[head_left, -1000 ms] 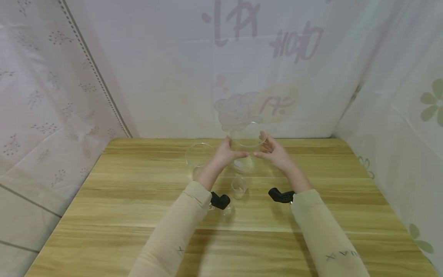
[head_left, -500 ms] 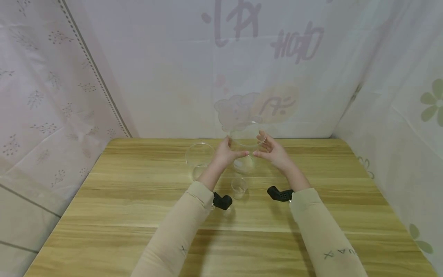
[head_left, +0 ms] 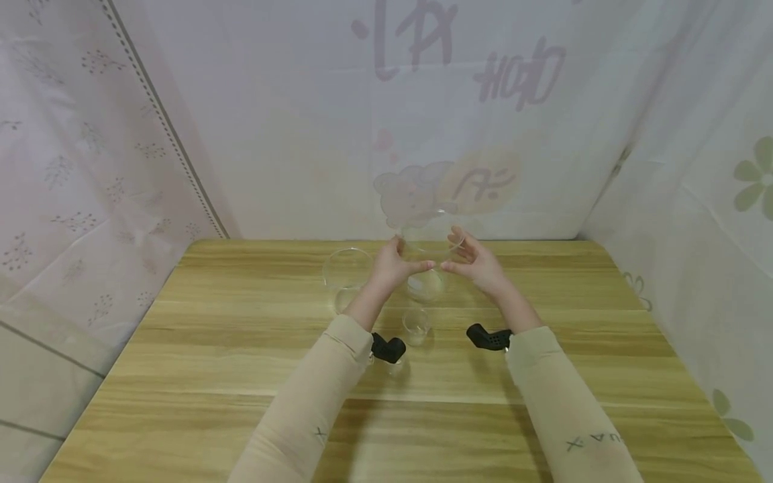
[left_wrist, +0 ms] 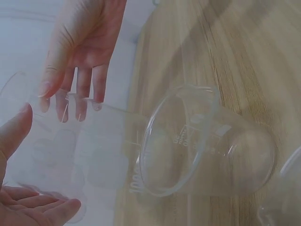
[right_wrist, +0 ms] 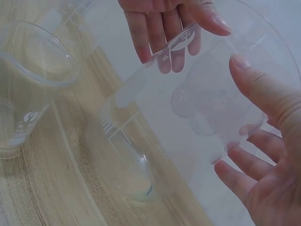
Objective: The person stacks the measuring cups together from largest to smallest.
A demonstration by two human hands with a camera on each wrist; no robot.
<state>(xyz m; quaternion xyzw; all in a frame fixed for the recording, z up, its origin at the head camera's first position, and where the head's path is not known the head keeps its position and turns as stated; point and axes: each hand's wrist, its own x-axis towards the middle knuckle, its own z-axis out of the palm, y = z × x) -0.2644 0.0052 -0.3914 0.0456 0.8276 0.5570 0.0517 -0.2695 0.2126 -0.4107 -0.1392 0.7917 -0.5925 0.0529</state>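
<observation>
A large clear glass beaker (head_left: pixel 425 288) with white markings is upright at the back of the wooden table, its wide rim highest. My left hand (head_left: pixel 391 265) grips its left side, and on the right my right hand (head_left: pixel 480 267) holds it too. The two thumbs nearly meet on the near side, with the fingers reaching round the glass. In the right wrist view, the left fingers (right_wrist: pixel 176 37) show through the beaker wall. A small beaker (head_left: pixel 417 327) stands in front of the large one. Left of my left hand is a medium-large beaker (head_left: pixel 347 270), partly hidden by the wrist.
A very small glass vessel (head_left: pixel 395 367) stands near the left wrist camera (head_left: pixel 388 348), partly covered by it. The table's back edge (head_left: pixel 302 241) runs just behind the beakers, against a patterned cloth backdrop (head_left: pixel 290 134).
The hands keep their hold on the large beaker almost in place. My left forearm has shifted slightly right, and the right thumb has edged slightly left.
</observation>
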